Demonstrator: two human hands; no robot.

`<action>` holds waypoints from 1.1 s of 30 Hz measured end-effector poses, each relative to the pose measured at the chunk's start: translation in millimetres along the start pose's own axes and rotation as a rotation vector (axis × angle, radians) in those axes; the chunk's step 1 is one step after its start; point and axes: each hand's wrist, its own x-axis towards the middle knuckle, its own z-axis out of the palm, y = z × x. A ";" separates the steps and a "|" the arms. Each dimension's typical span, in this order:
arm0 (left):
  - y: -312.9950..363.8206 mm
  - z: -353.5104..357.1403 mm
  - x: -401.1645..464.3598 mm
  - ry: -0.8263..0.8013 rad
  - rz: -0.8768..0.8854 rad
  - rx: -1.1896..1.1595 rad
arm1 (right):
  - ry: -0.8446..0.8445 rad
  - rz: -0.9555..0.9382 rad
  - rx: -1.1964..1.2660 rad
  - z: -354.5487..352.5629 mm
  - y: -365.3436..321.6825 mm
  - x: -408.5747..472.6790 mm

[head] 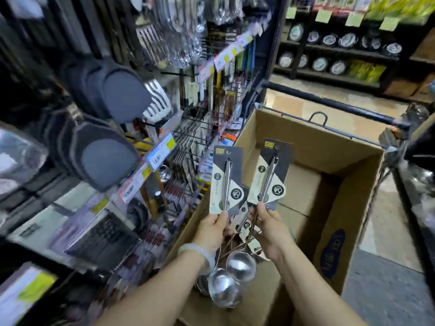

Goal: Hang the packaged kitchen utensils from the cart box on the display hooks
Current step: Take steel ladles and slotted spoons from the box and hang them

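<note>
Evidently sorting: above the cart box (306, 142), left hand (213, 228) and right hand (270, 225) each pinch a carded ladle (left ladle (227, 182), right ladle (270, 175)), hang-holes upward for hooking.

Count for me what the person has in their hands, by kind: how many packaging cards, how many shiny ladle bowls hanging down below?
Packaging cards held up: 2, one in the left hand, the left card, and one in the right hand, the right card.
Ladle bowls plainly seen below: 2, the upper bowl and the lower bowl; others behind are unclear.
Total: 4.
</note>
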 end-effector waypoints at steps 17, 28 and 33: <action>6.4 -119.6 -289.7 0.730 0.376 -0.379 | -0.797 -0.032 -0.375 106.7 -4.4 -268.5; -113.8 -236.3 -612.0 1.189 0.417 -0.379 | -1.330 0.215 -0.467 173.8 156.1 -554.7; -186.2 -268.0 -779.2 1.435 0.332 -0.304 | -1.554 0.335 -0.552 160.4 245.1 -718.8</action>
